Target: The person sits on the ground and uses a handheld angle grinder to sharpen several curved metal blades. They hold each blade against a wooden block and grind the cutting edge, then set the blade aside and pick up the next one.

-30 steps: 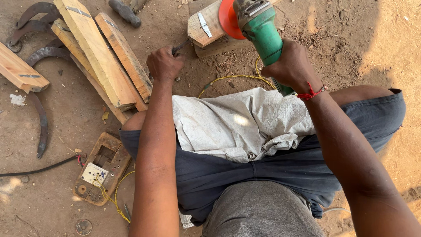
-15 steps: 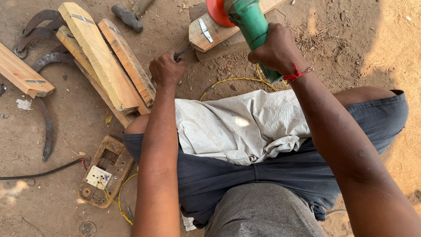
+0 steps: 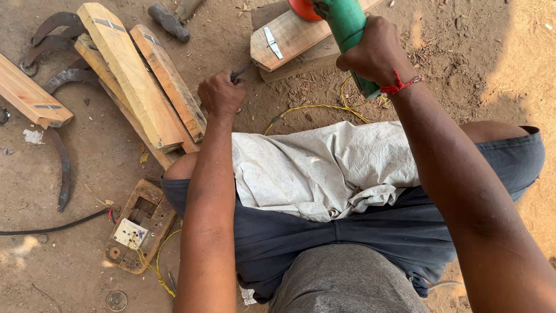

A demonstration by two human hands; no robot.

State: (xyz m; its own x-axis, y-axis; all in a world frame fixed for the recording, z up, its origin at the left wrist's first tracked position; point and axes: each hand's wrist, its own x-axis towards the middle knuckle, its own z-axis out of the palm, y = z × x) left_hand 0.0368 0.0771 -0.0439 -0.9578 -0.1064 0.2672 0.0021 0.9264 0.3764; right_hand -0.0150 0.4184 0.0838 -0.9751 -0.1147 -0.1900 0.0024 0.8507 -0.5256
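So the right hand (image 3: 377,53) is wrapped tight around the green plastic body of a grinder (image 3: 347,29), fingers curled all the way round it, with a red string tied at the wrist. The grinder's orange disc end sits right over the wooden block (image 3: 289,36), which has a small strip of grey metal fixed on its top face and another board under it. Left hand (image 3: 221,93) is closed in a fist just left of and below that block, pinching a thin dark metal tool (image 3: 241,71) that pokes out toward the block's corner.

A thin yellow wire (image 3: 315,107) loops over the dirt just below the block. Below that, a wrinkled off-white cloth (image 3: 324,165) is spread over the lap. Well left of the block there's a stack of pale planks (image 3: 136,81) with rough-sawn edges, and curved rusty metal pieces (image 3: 55,35) beyond them. Far down-left of the block lies a worn wooden board with a white socket (image 3: 139,227).
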